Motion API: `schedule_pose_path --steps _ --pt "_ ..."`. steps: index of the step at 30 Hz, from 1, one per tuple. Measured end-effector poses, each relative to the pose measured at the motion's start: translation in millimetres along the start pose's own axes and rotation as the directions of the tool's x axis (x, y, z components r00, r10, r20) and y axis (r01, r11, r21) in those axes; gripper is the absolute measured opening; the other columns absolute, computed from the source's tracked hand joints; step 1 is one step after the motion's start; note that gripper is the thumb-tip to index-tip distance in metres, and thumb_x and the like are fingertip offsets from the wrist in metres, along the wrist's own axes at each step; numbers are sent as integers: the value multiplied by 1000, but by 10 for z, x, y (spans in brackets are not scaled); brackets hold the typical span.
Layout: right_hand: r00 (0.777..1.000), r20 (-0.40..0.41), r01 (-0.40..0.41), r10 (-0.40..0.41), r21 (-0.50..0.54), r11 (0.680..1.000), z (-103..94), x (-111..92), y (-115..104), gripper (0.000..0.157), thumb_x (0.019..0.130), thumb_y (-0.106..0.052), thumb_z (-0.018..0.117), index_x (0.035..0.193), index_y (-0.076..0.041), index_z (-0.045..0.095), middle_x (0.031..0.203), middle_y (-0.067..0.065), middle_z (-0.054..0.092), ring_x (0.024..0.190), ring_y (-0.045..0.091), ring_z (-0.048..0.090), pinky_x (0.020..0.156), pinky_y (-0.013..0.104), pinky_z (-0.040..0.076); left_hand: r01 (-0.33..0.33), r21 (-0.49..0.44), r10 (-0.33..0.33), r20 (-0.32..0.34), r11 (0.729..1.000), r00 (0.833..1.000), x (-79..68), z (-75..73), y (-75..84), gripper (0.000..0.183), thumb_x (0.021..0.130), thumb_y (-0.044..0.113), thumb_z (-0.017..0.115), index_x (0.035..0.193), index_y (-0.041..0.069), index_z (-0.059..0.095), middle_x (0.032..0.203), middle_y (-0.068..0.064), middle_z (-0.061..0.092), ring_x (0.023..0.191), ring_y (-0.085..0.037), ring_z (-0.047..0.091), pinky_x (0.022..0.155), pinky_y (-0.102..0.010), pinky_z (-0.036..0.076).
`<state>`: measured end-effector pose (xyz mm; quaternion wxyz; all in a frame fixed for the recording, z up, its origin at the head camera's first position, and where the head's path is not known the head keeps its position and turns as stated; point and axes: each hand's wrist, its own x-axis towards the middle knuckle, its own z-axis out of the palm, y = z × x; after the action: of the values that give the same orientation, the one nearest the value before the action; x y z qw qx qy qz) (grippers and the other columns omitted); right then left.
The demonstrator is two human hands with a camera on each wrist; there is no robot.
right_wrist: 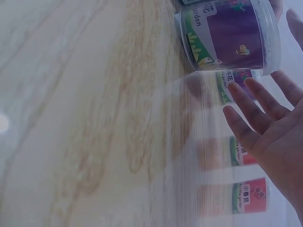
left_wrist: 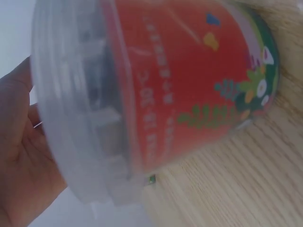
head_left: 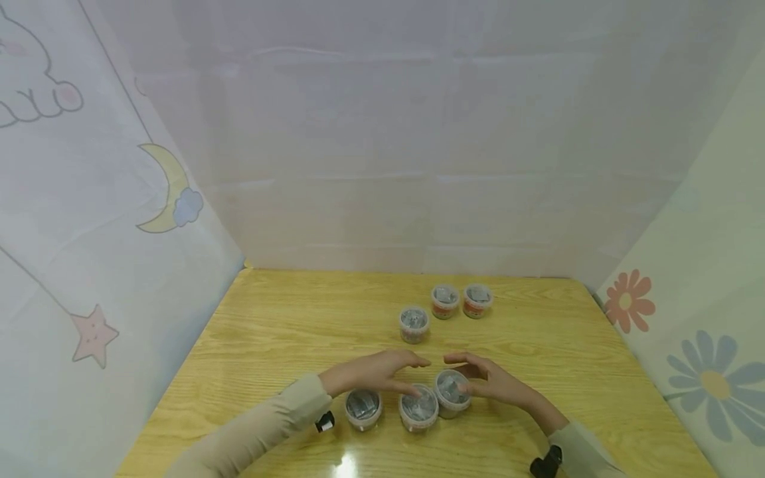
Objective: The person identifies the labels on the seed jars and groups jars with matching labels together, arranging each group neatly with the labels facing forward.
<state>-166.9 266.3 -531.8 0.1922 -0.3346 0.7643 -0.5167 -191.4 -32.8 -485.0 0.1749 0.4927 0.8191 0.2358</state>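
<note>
Three clear-lidded plastic tubs with silvery packets inside stand in front: a left tub (head_left: 363, 408), a middle tub (head_left: 418, 410) and a right tub (head_left: 452, 393). My left hand (head_left: 375, 372) reaches over between the left and middle tubs, fingers extended and thumb above the middle lid. A red-labelled tub (left_wrist: 189, 85) fills the left wrist view, with the left palm beyond it. On the other side my right hand (head_left: 493, 384) is beside the right tub, thumb over its lid edge. In the right wrist view its fingers (right_wrist: 253, 109) are spread near a purple-labelled tub (right_wrist: 232, 38).
Farther back on the wooden table (head_left: 299, 318) stand three similar tubs: a nearer one (head_left: 414, 325) and a pair, the left of the pair (head_left: 445, 303) and the right of the pair (head_left: 477, 302). A pale sheet wall (head_left: 406, 166) rises behind the table.
</note>
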Motion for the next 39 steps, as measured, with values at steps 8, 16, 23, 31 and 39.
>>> schedule_pose_path --steps 8,16,23,31,39 --pt "1000 3 5 -5 4 1000 2 -44 -6 59 91 -4 56 143 -2 28 142 26 34 121 29 48 95 26 44 2 25 -1 -39 1000 999 42 80 16 67 88 57 48 140 15 41 137 2 48 120 -15 50 97 -25 44" --pt "999 26 19 -19 -17 1000 21 -72 15 62 89 -3 60 144 -6 30 141 24 36 120 17 51 97 25 41 -23 86 29 -68 996 997 123 191 23 66 88 56 48 136 11 47 132 0 53 116 -10 53 93 -19 44" --pt "998 41 50 -49 -11 999 42 -76 32 66 88 -3 62 144 -6 28 141 22 37 119 20 51 98 28 41 -18 79 23 -63 997 998 137 233 52 66 87 57 49 136 12 47 133 0 53 116 -10 54 93 -19 44" --pt "998 45 47 -45 -31 998 49 -96 57 64 88 -5 61 144 -7 29 142 16 39 120 18 50 98 33 42 5 84 0 -63 996 998 145 249 88 66 87 57 49 136 12 47 131 0 54 115 -10 54 92 -20 45" --pt "999 40 29 -27 -42 999 75 -116 86 65 88 -6 62 145 -10 30 141 8 41 123 10 46 97 29 43 26 111 -19 -61 993 998 173 298 95 67 88 59 46 136 13 47 130 -1 55 113 -11 56 89 -18 46"
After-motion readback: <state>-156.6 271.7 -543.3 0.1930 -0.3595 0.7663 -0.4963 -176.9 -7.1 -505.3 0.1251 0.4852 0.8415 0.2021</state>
